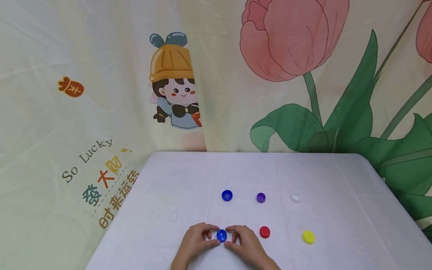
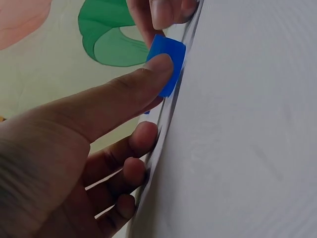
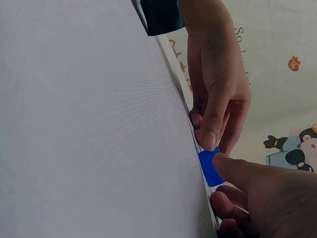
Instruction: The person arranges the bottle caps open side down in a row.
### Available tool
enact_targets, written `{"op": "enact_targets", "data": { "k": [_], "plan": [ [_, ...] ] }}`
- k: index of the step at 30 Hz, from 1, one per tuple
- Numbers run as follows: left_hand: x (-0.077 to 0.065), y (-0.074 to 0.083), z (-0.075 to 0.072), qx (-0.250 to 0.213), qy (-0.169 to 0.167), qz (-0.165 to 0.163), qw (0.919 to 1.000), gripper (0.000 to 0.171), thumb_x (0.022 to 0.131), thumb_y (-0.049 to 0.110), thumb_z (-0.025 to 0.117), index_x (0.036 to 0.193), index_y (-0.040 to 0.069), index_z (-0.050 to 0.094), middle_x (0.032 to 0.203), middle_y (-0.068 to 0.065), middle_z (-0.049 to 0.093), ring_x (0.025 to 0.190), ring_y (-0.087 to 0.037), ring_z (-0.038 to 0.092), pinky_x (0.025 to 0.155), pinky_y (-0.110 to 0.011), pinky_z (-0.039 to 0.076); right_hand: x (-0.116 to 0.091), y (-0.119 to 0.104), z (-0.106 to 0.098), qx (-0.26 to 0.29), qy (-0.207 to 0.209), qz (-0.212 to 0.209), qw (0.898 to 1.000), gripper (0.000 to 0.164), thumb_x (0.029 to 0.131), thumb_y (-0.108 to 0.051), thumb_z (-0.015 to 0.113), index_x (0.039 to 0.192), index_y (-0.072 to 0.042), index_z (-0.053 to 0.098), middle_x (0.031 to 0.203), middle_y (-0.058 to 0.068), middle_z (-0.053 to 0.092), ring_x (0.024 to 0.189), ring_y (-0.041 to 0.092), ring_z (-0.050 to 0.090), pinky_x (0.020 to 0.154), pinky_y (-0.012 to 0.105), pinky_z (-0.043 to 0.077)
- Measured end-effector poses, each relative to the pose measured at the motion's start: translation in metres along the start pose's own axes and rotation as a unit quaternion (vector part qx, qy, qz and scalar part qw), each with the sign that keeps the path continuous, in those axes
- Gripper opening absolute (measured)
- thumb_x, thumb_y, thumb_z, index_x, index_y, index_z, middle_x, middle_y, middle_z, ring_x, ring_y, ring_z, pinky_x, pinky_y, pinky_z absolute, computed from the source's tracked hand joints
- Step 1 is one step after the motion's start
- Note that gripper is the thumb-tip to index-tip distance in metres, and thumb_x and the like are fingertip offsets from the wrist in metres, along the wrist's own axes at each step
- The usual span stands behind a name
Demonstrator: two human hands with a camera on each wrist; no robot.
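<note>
Close to the table's front edge, a small blue bottle cap (image 1: pixel 221 236) sits between my two hands. From the left side, my left hand (image 1: pixel 197 240) pinches its edge with thumb and index finger. My right hand (image 1: pixel 248 243) holds the opposite edge in the same way. The left wrist view shows the left thumb (image 2: pixel 161 67) lying over the side of the blue cap (image 2: pixel 174 49). In the right wrist view, the right thumb (image 3: pixel 233 171) presses its wall, and the left thumb tip (image 3: pixel 210 141) meets the other end.
A red cap (image 1: pixel 264 232) lies right of my right hand, with a yellow cap (image 1: pixel 308 237) farther right. Behind them, a darker blue cap (image 1: pixel 227 195), a purple cap (image 1: pixel 261 197) and a whitish clear cap (image 1: pixel 296 197) form a row on the white table (image 1: pixel 189 172).
</note>
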State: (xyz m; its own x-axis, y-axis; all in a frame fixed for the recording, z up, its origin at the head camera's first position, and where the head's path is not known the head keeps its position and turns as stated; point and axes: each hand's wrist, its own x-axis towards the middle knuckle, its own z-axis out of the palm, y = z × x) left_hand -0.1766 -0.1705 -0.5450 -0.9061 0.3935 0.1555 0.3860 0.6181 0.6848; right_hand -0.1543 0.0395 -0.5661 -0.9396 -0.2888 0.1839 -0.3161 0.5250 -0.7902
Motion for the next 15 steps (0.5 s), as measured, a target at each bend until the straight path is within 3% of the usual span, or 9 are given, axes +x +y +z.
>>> {"op": "enact_targets", "data": {
  "k": [5, 15],
  "plan": [
    [0.002, 0.003, 0.001, 0.010, -0.001, -0.006, 0.9999, 0.030, 0.069, 0.032, 0.080, 0.095, 0.017, 0.073, 0.066, 0.011, 0.052, 0.055, 0.000, 0.040, 0.051, -0.019, 0.034, 0.000, 0.001, 0.000, -0.013, 0.012, -0.025, 1.000, 0.033, 0.080, -0.032, 0.072, 0.106, -0.013, 0.066, 0.069, -0.014, 0.050, 0.064, 0.003, 0.042, 0.057, 0.018, 0.035],
    [0.005, 0.012, 0.004, -0.061, -0.001, 0.029, 0.9977, 0.030, 0.073, 0.032, 0.077, 0.094, 0.011, 0.073, 0.066, 0.011, 0.052, 0.057, 0.000, 0.045, 0.052, -0.019, 0.041, -0.002, -0.007, -0.014, 0.032, 0.013, 0.000, 0.999, 0.027, 0.081, -0.035, 0.069, 0.099, -0.015, 0.067, 0.069, -0.013, 0.050, 0.064, 0.006, 0.045, 0.057, 0.020, 0.038]
  ]
}}
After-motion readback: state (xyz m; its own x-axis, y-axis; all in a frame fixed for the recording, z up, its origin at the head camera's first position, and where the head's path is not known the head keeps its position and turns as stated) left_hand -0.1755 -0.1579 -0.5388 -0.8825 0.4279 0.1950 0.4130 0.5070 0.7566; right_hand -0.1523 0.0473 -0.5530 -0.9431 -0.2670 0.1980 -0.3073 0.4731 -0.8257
